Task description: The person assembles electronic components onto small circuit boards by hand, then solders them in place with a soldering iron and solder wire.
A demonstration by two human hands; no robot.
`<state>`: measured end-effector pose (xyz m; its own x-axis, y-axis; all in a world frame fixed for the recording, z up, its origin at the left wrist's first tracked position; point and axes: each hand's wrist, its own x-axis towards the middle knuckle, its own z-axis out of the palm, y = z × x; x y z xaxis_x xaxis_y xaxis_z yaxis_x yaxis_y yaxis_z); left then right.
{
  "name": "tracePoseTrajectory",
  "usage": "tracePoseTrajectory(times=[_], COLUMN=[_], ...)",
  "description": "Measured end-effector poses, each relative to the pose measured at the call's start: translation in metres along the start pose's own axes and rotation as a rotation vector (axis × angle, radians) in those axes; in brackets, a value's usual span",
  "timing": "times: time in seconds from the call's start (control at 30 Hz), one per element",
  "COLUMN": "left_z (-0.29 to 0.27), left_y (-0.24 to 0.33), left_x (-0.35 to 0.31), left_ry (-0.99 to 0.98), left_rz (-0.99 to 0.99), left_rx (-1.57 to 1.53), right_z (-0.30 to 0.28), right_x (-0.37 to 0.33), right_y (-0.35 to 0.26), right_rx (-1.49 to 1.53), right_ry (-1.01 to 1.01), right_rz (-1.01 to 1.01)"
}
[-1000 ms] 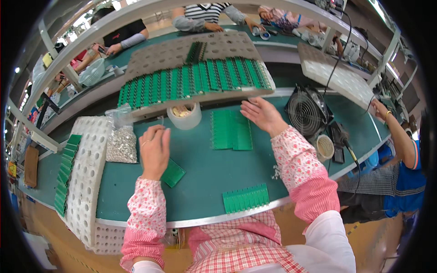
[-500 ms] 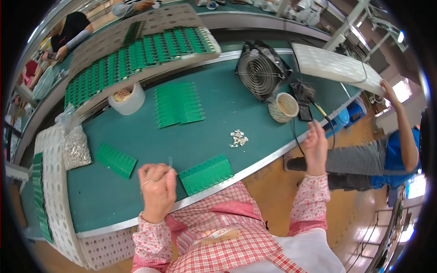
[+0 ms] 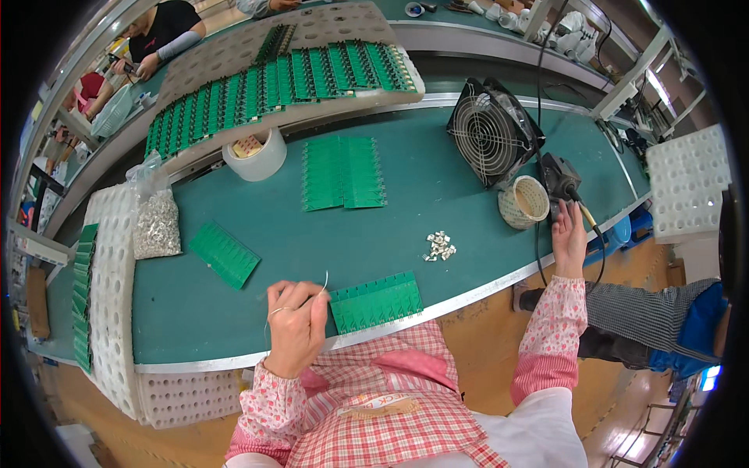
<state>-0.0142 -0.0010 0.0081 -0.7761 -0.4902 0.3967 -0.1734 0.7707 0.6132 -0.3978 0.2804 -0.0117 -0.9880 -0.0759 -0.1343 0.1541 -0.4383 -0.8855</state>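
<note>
My left hand (image 3: 296, 324) is closed in a pinch on a thin pale wire that looks like solder wire (image 3: 326, 279); its tip stands above the fingers. Just right of that hand a green circuit board panel (image 3: 376, 303) lies at the bench's front edge. My right hand (image 3: 569, 248) is raised with fingers stretched up beside the soldering iron (image 3: 586, 214) in its black stand (image 3: 560, 178); I see nothing held in it. A small pile of white components (image 3: 439, 246) lies between the hands, beyond the panel.
A black fan (image 3: 493, 131) and a tape-wrapped cup (image 3: 523, 203) stand at the right. More green panels (image 3: 343, 173) lie at centre; a bag of small parts (image 3: 156, 226) sits left. A foam tray of boards (image 3: 273, 86) is at the back. A person (image 3: 663, 320) stands at right.
The view has shifted, so the bench sits farther right in the picture. At the right, the person with the white foam tray has moved it away from the bench. My left hand keeps the wire.
</note>
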Motion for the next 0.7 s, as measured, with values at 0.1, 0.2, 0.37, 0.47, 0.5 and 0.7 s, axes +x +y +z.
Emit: tracePoseTrajectory(times=[0.1, 0.2, 0.37, 0.47, 0.5, 0.7], left_z=[0.003, 0.004, -0.003, -0.002, -0.002, -0.006], left_y=[0.0, 0.006, 0.008, 0.008, 0.007, 0.001], left_x=[0.012, 0.019, 0.015, 0.014, 0.013, 0.014], left_ry=[-0.028, -0.118, -0.263, -0.3, -0.304, -0.311], left_rz=[0.048, 0.052, 0.038, 0.046, 0.048, 0.008], left_rx=[0.034, 0.09, 0.165, 0.17, 0.175, 0.173], right_z=[0.004, 0.029, 0.083, 0.106, 0.11, 0.12], right_x=[-0.048, -0.112, -0.181, -0.195, -0.197, -0.198], right_y=[0.007, 0.026, 0.04, 0.051, 0.055, 0.07], right_rx=[-0.1, -0.523, -1.16, -1.251, -1.299, -1.306], right_ry=[0.04, -0.019, -0.82, -0.981, -1.024, -1.096], right_rz=[-0.095, -0.336, -0.711, -0.777, -0.78, -0.826])
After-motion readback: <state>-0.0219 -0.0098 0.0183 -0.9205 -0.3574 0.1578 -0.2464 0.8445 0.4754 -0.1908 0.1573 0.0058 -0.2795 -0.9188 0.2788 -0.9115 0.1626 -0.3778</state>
